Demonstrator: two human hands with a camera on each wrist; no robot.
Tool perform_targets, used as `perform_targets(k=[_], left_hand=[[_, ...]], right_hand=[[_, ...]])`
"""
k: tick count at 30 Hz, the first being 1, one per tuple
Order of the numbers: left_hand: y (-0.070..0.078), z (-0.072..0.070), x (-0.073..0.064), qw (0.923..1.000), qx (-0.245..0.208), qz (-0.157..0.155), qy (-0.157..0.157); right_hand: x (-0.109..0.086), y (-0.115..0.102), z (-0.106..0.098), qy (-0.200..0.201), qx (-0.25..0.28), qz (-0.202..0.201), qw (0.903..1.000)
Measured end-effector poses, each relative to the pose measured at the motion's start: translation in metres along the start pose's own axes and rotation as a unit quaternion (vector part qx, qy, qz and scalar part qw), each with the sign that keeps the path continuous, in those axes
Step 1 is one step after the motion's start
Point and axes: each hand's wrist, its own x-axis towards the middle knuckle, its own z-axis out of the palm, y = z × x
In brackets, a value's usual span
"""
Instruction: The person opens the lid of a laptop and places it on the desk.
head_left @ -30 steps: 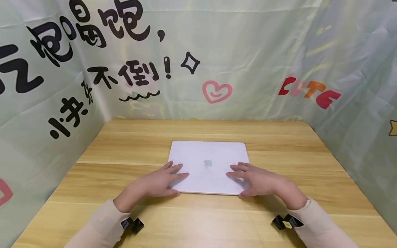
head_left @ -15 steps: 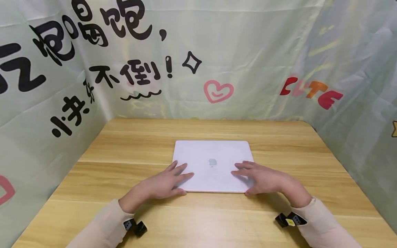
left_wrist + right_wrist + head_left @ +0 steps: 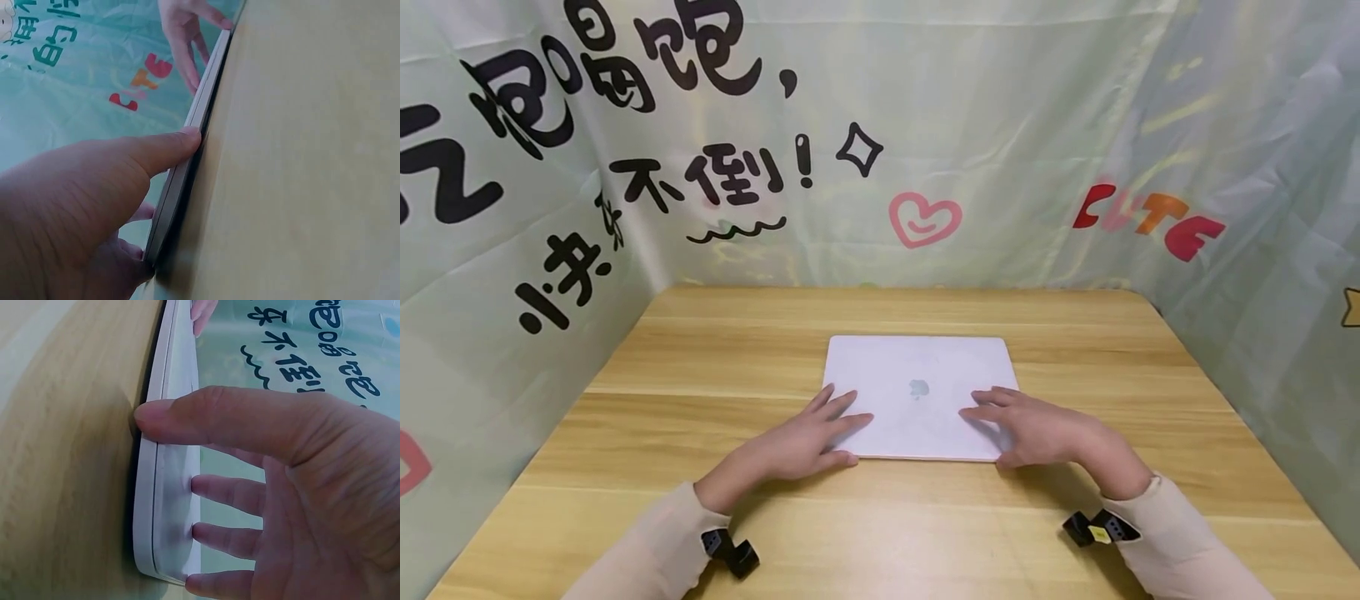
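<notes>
A closed silver laptop (image 3: pixel 917 425) with an apple logo lies flat on the wooden table, lid up. At its left front corner is my left hand (image 3: pixel 801 442), fingers spread over the lid and thumb against the front edge. My right hand (image 3: pixel 1045 429) mirrors this at the right front corner. The left wrist view shows the left thumb (image 3: pixel 165 150) on the laptop's thin front edge (image 3: pixel 181 175). In the right wrist view, the straight fingers of the right hand (image 3: pixel 300 469) meet the lid (image 3: pixel 178 500), and its thumb lies across the front edge.
The wooden table (image 3: pixel 880 533) extends around the laptop on every side. Pale green printed cloth (image 3: pixel 1000 100) hangs behind it and along both sides. A small black camera (image 3: pixel 733 554) sits at the left cuff, another camera (image 3: pixel 1097 529) at the right cuff.
The laptop has slid a little to the right and slightly away from me over the table. Both hands have moved along with it, their fingers in much the same pose.
</notes>
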Motion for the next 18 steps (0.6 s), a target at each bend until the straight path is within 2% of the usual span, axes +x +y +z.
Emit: perform_targets(k=[4, 8, 14, 18], left_hand=[[0.001, 0.000, 0.001, 1.0000, -0.003, -0.003, 0.003], [-0.002, -0.002, 0.001, 0.9999, 0.007, 0.004, 0.011], [-0.010, -0.009, -0.002, 0.9998, 0.007, -0.003, 0.019], [-0.016, -0.013, -0.004, 0.9994, -0.014, -0.004, 0.033]], right_hand=[[-0.001, 0.001, -0.001, 0.004, -0.004, -0.001, 1.0000], [0.002, 0.000, 0.001, 0.050, -0.034, -0.039, 0.9974], [0.013, -0.010, 0.004, 0.135, -0.090, -0.102, 0.9814], [0.020, -0.022, 0.004, 0.163, -0.102, -0.117, 0.9743]])
